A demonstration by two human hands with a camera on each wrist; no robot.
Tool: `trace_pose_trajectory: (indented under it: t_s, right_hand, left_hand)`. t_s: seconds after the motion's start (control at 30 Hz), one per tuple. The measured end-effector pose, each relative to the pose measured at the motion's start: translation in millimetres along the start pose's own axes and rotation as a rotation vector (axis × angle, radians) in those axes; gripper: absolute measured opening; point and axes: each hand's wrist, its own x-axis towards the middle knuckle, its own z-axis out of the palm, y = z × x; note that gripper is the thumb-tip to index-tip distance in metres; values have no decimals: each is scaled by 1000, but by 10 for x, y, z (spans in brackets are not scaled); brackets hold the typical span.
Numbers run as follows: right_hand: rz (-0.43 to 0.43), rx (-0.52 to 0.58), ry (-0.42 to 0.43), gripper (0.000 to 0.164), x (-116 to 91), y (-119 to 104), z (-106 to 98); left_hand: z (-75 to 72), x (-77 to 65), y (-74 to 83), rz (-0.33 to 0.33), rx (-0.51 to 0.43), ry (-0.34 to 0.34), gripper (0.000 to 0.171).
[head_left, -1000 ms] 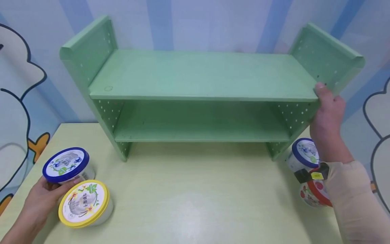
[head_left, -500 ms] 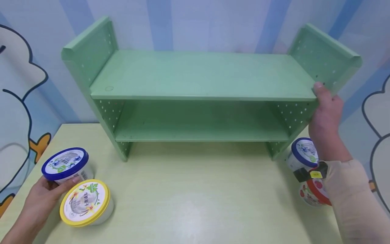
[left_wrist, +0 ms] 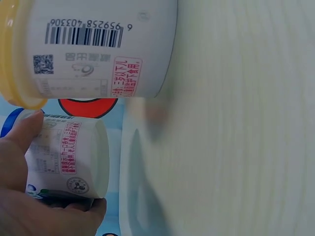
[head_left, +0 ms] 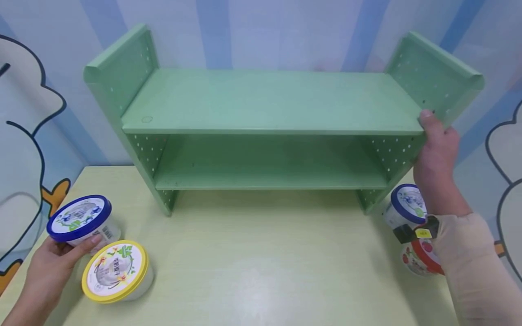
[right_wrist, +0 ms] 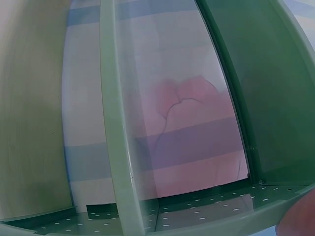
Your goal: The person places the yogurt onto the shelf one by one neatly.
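Observation:
My left hand [head_left: 50, 274] grips a round tub with a blue lid [head_left: 79, 218], thumb along its near side. In the left wrist view a gap shows between the base of this blue-lidded tub [left_wrist: 71, 160] and the table. Just right of that hand stands a yellow-lidded tub [head_left: 116, 271], in front of the blue one. My right hand [head_left: 437, 151] holds the right side panel of a green two-tier shelf [head_left: 269, 99], its thumb at the upper board's corner. Only a fingertip of it shows in the right wrist view.
Behind my right forearm stand a second blue-lidded tub [head_left: 409, 203] and a red-lidded tub [head_left: 422, 258], both partly hidden. The pale table [head_left: 261, 262] runs back to a blue wall [head_left: 277, 31] with cartoon drawings. A dark device [head_left: 416, 232] is strapped to my right wrist.
My left hand has moved the blue-lidded tub slightly to the left, away from the yellow-lidded one. My right hand keeps its place on the shelf.

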Motion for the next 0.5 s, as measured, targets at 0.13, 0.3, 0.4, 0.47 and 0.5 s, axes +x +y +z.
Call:
trace_pose_trajectory:
  t_s: [0.13, 0.3, 0.4, 0.47, 0.5]
  right_hand:
    - [2, -8, 11, 36, 12, 12, 17]
    - [-5, -28, 10, 34, 18, 27, 28]
    - [-3, -34, 6, 33, 16, 31, 29]
    - [0, -27, 6, 32, 19, 29, 28]
    - [-2, -28, 4, 32, 21, 28, 26]
  left_hand:
    - [-11, -15, -2, 14, -9, 13, 97]
    - [-63, -30, -3, 41, 14, 38, 95]
    - [-88, -45, 22, 49, 25, 64, 91]
    - [-95, -61, 42, 49, 21, 72, 89]
    - [-95, -73, 53, 54, 13, 72, 88]
